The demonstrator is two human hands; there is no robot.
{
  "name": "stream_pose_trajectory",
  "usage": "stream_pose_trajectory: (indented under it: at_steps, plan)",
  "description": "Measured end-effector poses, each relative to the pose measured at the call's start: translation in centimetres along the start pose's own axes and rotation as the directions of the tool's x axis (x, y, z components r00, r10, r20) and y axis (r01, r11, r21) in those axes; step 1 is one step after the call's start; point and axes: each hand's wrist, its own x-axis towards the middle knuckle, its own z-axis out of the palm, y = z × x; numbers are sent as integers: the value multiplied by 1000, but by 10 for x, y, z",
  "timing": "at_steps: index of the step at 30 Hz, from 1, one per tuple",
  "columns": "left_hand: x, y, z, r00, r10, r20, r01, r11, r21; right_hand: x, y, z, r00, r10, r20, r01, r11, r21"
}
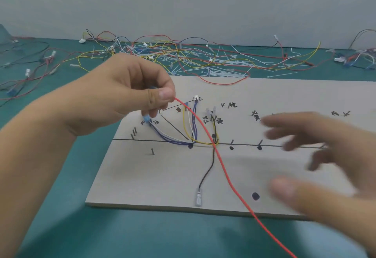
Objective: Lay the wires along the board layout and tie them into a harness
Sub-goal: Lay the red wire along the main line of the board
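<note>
One red wire (223, 168) slants from upper left to lower right — pinched by left hand (122, 95) — right hand (315, 156) spread, empty.

left hand (122, 93) pinches red wire (219, 156) | right hand (335, 156) spread, blurred | over board (162, 176)

Green table (61, 227) fills frame. Tan board (162, 186) lies flat at centre right. Tangle of loose wires (183, 54) and white cable ties (234, 62) strewn along far edge, upper frame.
</note>
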Motion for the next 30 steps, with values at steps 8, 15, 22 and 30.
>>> stream_pose_trajectory:
  at_steps: [8, 15, 22, 30]
  plan:
    - [1, -6, 2, 990, 30, -138, -23, 998, 51, -2, 34, 1, 635, -141, 760, -411, 771, 486]
    - [-31, -42, -32, 978, -95, -186, 73, 990, -123, 13, 47, -82, 848, 160, 505, -285, 941, 181]
    - [-44, -57, -32, 967, -232, -103, 230, 973, -27, 88, 73, -208, 976, 112, 189, -5, 871, -492]
    - [-50, -67, -49, 948, -293, -126, 302, 951, 64, 117, 163, -232, 991, 34, 129, 63, 733, -677]
